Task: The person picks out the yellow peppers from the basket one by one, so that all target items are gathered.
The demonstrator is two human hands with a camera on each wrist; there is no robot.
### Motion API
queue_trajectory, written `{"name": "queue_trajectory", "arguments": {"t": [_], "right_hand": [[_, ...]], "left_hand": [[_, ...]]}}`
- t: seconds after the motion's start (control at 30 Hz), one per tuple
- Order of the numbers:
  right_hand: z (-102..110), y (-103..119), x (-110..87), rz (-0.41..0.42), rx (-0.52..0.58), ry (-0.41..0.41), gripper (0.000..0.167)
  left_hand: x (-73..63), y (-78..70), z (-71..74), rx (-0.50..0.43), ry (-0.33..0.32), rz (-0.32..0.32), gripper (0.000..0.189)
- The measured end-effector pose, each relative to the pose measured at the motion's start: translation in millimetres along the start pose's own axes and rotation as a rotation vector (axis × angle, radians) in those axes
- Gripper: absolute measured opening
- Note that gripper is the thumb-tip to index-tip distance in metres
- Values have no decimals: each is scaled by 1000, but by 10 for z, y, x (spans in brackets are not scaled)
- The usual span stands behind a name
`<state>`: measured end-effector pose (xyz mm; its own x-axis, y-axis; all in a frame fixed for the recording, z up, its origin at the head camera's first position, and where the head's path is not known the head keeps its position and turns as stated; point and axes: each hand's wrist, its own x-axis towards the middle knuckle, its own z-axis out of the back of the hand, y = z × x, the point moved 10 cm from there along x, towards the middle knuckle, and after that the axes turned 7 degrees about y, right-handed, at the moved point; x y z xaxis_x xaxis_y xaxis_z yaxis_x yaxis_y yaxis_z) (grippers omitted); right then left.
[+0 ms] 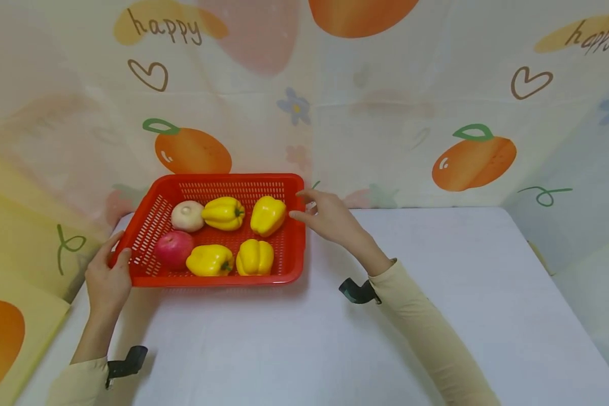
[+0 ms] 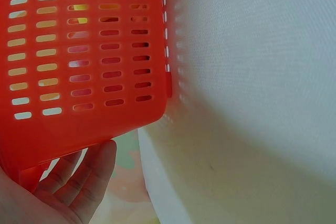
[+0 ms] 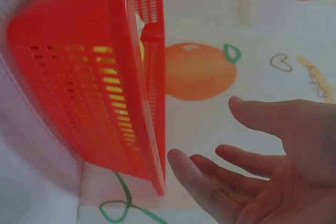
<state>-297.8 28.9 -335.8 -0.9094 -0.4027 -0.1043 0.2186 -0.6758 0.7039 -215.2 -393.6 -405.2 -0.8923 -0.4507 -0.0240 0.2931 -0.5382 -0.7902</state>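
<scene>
A red plastic basket (image 1: 218,281) with slotted sides stands on the white table near the back wall. My left hand (image 1: 108,282) grips its left rim; in the left wrist view, fingers (image 2: 94,174) curl beneath that rim. Beside the right rim, my right hand (image 1: 332,219) holds nothing, its thumb and fingers spread apart in the right wrist view. Inside the basket lie several yellow bell peppers, among them one (image 1: 268,216) at the back right and one (image 1: 210,260) in front. A whitish round bulb (image 1: 188,216) and a pinkish-red round fruit or vegetable (image 1: 175,250) lie at its left.
The white tabletop (image 1: 436,316) extends in front and to the right. A cloth (image 1: 385,84) printed with oranges, hearts and "happy" hangs behind the table. Dark wrist mounts (image 1: 359,291) stick out from both sleeves.
</scene>
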Motion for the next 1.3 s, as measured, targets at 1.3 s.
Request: {"name": "queue_trajectory", "arguments": {"t": [1.3], "right_hand": [[-1124,334,485,-336,-379,319,56]], "left_hand": [[-25,19,19,-46,-45,-1,45]]}}
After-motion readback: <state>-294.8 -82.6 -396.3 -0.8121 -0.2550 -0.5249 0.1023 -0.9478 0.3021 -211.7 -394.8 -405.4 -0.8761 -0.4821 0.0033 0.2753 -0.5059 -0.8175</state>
